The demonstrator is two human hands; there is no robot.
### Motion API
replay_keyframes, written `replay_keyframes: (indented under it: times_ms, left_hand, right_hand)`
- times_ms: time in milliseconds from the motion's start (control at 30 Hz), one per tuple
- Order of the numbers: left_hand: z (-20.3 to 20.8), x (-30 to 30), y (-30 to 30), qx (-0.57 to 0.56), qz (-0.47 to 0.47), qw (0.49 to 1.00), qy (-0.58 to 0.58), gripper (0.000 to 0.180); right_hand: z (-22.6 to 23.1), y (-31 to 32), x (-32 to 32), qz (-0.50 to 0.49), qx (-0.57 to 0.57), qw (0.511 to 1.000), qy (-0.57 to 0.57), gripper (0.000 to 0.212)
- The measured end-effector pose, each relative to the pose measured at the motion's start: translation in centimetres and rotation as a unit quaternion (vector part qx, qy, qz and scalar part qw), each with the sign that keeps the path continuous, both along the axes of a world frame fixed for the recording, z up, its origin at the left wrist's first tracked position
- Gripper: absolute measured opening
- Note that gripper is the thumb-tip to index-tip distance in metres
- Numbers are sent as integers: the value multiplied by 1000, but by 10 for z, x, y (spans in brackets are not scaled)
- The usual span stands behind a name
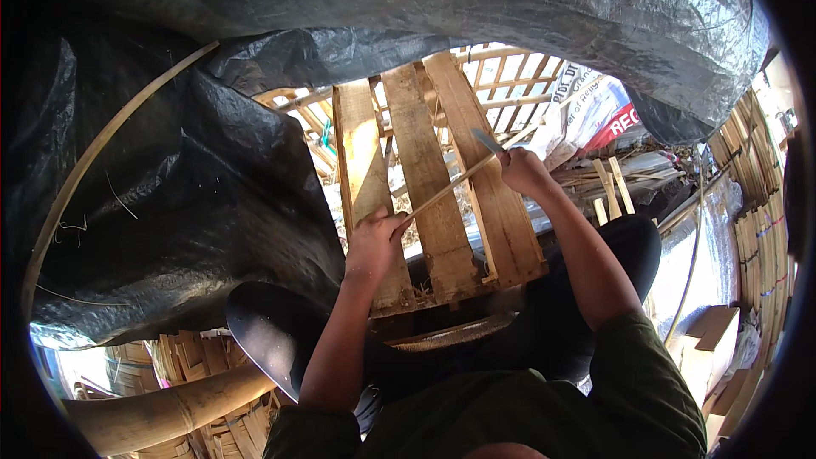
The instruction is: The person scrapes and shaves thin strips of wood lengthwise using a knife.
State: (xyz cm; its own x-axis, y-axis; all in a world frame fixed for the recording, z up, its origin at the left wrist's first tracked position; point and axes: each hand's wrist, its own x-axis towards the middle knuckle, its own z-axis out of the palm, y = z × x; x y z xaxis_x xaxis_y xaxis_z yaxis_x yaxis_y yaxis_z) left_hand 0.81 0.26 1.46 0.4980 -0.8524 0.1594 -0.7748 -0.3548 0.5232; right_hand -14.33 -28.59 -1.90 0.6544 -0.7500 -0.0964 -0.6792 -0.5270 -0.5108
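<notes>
My left hand (374, 242) is closed around the near end of a thin bamboo strip (446, 190), above the leftmost boards of a plank bench (442, 246). The strip slants up and to the right across the bench toward my right hand (522, 170). That hand is wrapped around a knife (487, 139), whose handle is mostly hidden in the fingers. Its grey blade points up and left, near the strip. Whether the blade touches the strip I cannot tell. The bench is made of several rough wooden boards with gaps between them, and it lies between my knees.
Black plastic sheeting (187, 195) hangs at the left and across the top. A long curved strip (110, 132) rests against it. At lower left lies a thick bamboo pole (178, 408). Split bamboo pieces (620, 183) and a printed banner (586, 115) are on the right.
</notes>
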Motion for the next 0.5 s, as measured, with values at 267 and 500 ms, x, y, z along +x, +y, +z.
replay_keyframes:
  times_ms: [267, 500]
  left_hand:
    - [-3, 3, 1, 5, -4, 1000, -1, 14]
    - [-3, 4, -1, -12, 1, 1000, -9, 16]
  right_hand:
    - [-4, -1, 1, -8, 5, 1000, 6, 41]
    - [-12, -34, 2, -46, -45, 997, 47, 44]
